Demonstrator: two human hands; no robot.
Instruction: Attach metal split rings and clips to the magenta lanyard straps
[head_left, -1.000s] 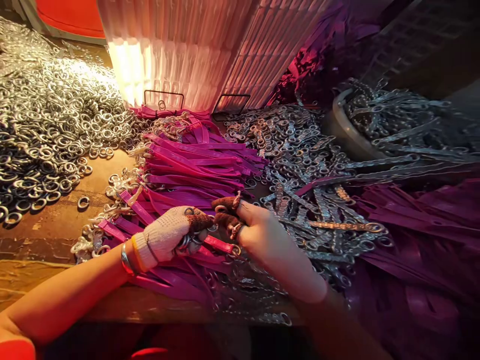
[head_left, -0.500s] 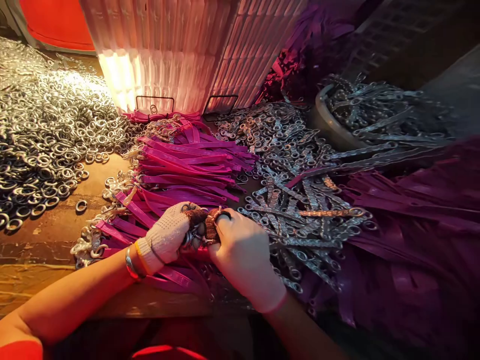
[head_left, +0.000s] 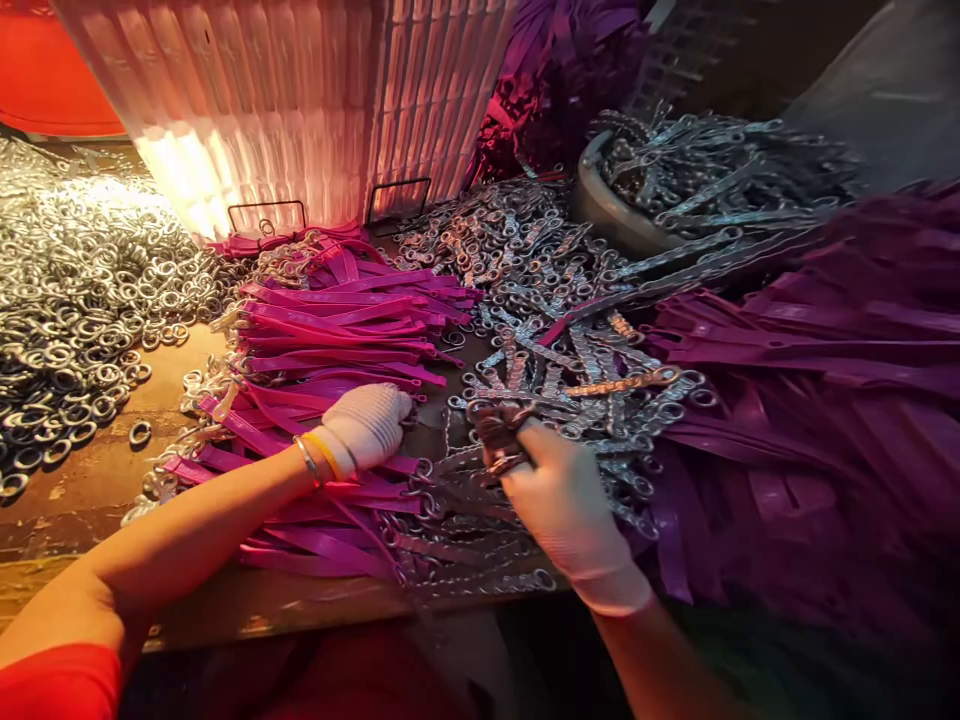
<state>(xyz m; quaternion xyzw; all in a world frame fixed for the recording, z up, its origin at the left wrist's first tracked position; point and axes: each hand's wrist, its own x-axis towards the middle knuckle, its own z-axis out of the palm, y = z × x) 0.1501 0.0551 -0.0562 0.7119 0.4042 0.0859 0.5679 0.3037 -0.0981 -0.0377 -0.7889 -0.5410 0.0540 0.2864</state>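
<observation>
My left hand (head_left: pixel 367 428), in a white knitted glove, is closed over the magenta straps (head_left: pixel 337 345) near the middle of the table; what its fingers hold is hidden. Further right, my right hand (head_left: pixel 559 490) is also gloved, with dark wrappings on its fingers. Its fingers are bent at the edge of the pile of silver braided strips (head_left: pixel 540 290), and what they hold is too dark to make out. More braided strips joined to magenta straps lie between and below the hands.
Metal rings (head_left: pixel 75 300) are heaped at the left, one loose ring (head_left: pixel 139 433) beside them. A ribbed translucent panel (head_left: pixel 262 110) stands behind. A round bowl (head_left: pixel 622 220) of braided strips is at the back right, purple straps (head_left: pixel 810 440) at the right.
My hands were together and have moved apart, the right one going right to the braided strips. The strips below them are now uncovered. The view has shifted to the right.
</observation>
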